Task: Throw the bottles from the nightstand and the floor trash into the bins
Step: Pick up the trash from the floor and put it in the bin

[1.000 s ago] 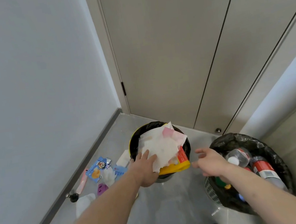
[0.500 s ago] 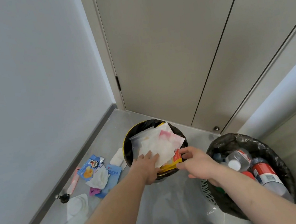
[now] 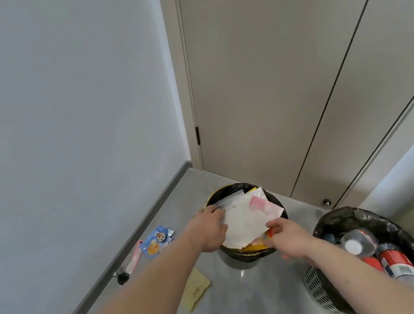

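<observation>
Yellow-rimmed bin (image 3: 213,200) with black liner sits at centre frame, low, in the corner by the door (image 3: 268,69); it is overfilled with a stack of white and pink wrappers (image 3: 246,220). Left hand (image 3: 208,231) is laid on the left edge of the stack, fingers fairly straight, pressing down on it. Right hand (image 3: 290,236) is at the stack's lower right edge, fingers curled; whether anything is pinched cannot be told. Second bin (image 3: 320,289), white mesh with black bag, is seen at lower right of the frame, well filled with plastic bottles (image 3: 356,242), some red-labelled. Floor trash is left at lower left of the frame: a blue snack packet (image 3: 157,241) near the wall, a pink wrapper (image 3: 133,258) just beside it, a yellow scrap (image 3: 197,290) partly hidden under the left forearm. A black doorstop (image 3: 122,278) is seen against the skirting.
</observation>
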Demonstrator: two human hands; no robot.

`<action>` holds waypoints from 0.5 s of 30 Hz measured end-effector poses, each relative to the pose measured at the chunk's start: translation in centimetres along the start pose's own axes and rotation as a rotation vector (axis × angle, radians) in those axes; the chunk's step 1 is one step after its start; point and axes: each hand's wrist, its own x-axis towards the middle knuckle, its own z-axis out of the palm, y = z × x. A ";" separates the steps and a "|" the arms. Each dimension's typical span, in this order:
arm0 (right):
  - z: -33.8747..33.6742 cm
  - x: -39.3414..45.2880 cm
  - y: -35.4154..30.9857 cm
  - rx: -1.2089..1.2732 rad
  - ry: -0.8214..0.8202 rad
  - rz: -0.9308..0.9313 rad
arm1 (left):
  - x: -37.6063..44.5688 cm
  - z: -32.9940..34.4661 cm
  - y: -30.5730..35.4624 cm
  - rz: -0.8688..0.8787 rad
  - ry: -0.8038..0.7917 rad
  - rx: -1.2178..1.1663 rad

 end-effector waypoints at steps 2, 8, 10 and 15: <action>1.0 -0.2 -0.7 -0.017 -0.007 0.004 | -1.9 -1.6 -1.6 -0.033 0.000 -0.052; 5.0 -1.6 -4.0 -0.025 -0.037 -0.037 | -7.0 -5.2 -7.2 -0.165 -0.057 -0.120; 6.3 -1.9 -4.8 -0.020 -0.072 -0.056 | -8.2 -5.8 -9.1 -0.233 -0.064 -0.166; 9.1 -2.3 -7.0 -0.090 -0.114 -0.131 | -10.8 -7.0 -12.6 -0.298 -0.062 -0.219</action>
